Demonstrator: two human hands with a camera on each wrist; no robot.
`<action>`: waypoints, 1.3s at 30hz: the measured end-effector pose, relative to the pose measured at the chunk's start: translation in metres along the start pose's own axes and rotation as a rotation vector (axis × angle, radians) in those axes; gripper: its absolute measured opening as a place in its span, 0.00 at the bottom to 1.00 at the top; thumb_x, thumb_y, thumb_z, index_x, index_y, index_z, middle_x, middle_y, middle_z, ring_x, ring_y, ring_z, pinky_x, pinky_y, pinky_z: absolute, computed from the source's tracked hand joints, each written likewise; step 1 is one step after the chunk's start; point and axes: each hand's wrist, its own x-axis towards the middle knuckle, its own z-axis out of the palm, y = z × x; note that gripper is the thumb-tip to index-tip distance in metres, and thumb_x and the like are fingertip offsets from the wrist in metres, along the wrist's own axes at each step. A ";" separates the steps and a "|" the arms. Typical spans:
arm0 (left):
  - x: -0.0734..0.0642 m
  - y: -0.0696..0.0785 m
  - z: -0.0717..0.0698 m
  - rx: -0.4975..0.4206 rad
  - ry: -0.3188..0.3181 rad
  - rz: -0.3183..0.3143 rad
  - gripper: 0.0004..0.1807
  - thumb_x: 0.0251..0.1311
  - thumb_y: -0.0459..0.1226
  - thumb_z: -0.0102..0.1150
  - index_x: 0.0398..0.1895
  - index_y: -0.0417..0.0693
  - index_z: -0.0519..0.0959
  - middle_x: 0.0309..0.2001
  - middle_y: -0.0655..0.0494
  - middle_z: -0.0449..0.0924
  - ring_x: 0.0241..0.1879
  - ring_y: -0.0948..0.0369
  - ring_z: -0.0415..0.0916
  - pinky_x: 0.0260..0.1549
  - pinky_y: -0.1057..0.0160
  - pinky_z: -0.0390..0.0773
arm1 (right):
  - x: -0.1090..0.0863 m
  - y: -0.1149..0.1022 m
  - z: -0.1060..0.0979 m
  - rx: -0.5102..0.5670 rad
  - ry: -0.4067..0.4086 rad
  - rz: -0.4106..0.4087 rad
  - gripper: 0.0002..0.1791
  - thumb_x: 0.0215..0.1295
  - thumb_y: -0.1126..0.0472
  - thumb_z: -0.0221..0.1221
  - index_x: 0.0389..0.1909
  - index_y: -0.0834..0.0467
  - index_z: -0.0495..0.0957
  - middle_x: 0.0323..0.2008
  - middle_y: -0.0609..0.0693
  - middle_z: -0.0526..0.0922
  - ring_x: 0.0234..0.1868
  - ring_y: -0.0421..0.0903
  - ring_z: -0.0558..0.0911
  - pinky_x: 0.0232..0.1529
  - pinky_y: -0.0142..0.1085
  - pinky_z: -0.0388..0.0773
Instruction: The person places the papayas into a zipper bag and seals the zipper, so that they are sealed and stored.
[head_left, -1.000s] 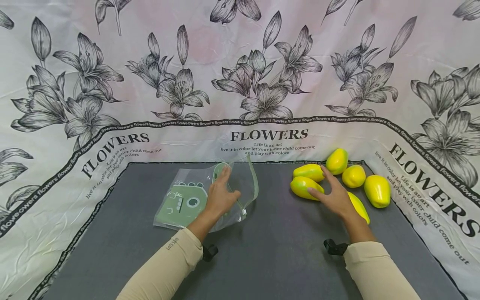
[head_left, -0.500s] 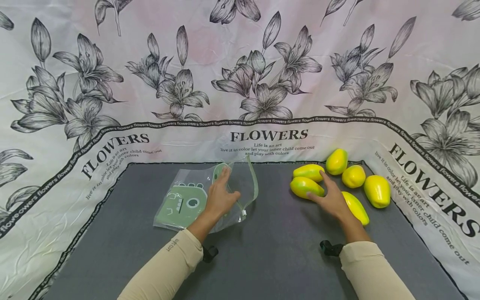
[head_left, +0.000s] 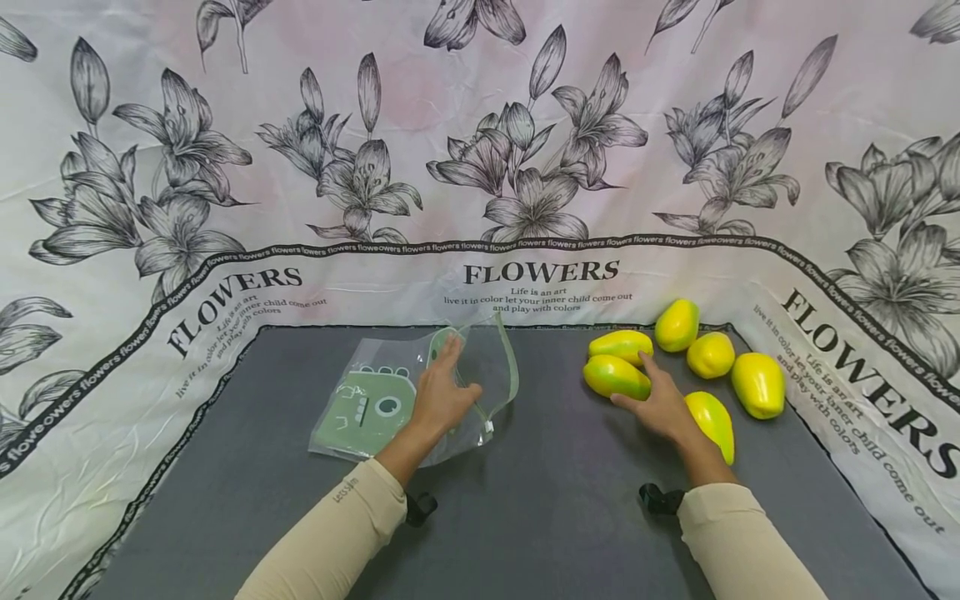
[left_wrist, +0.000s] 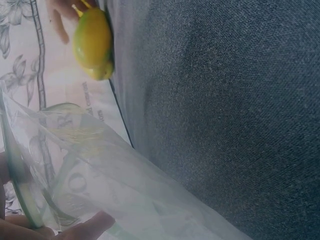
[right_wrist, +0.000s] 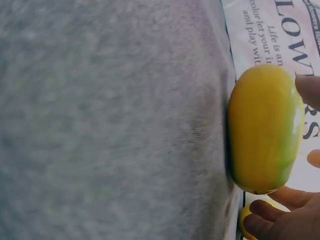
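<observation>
A clear zip bag (head_left: 491, 358) with a green cartoon print (head_left: 366, 410) lies at centre left, its mouth spread toward the right. My left hand (head_left: 438, 396) is at that mouth, fingers extended and thumb apart; the left wrist view has the fingers and thumb (left_wrist: 95, 223) on either side of the green rim. On the right, my right hand (head_left: 663, 404) grips the near one of two paired yellow-green mangoes (head_left: 617, 377). This mango (right_wrist: 265, 130) sits between thumb and fingers in the right wrist view, standing on the cloth.
Right behind it lies its partner mango (head_left: 621, 343). More mangoes (head_left: 711, 355) lie to the back right, one (head_left: 711, 421) close beside the right wrist. A grey cloth (head_left: 555, 492) covers the table, and a flower-printed sheet (head_left: 540, 283) rises along its back and sides.
My right hand has shifted slightly left and nearer, the thumb moving to the near side of the front mango. The mango beside the wrist has turned slightly toward me. My left hand stays put.
</observation>
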 end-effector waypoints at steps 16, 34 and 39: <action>0.000 0.000 0.001 0.002 -0.002 0.004 0.45 0.43 0.31 0.60 0.72 0.40 0.59 0.74 0.54 0.50 0.57 0.49 0.67 0.21 0.61 0.71 | -0.003 0.009 0.004 0.067 -0.014 0.053 0.48 0.65 0.59 0.60 0.76 0.61 0.39 0.70 0.72 0.49 0.68 0.71 0.52 0.61 0.67 0.49; 0.001 -0.003 -0.001 0.000 0.008 -0.009 0.45 0.43 0.31 0.59 0.72 0.41 0.60 0.74 0.56 0.50 0.57 0.50 0.67 0.25 0.61 0.72 | -0.013 0.011 0.008 0.217 0.143 0.106 0.33 0.68 0.55 0.58 0.71 0.59 0.61 0.66 0.68 0.62 0.61 0.69 0.67 0.55 0.60 0.68; 0.001 -0.003 -0.002 -0.007 0.006 -0.013 0.46 0.43 0.31 0.60 0.72 0.41 0.59 0.74 0.56 0.50 0.56 0.49 0.68 0.22 0.61 0.71 | -0.016 0.010 0.008 0.311 0.187 0.092 0.34 0.67 0.53 0.60 0.70 0.60 0.63 0.65 0.67 0.63 0.61 0.68 0.67 0.56 0.58 0.68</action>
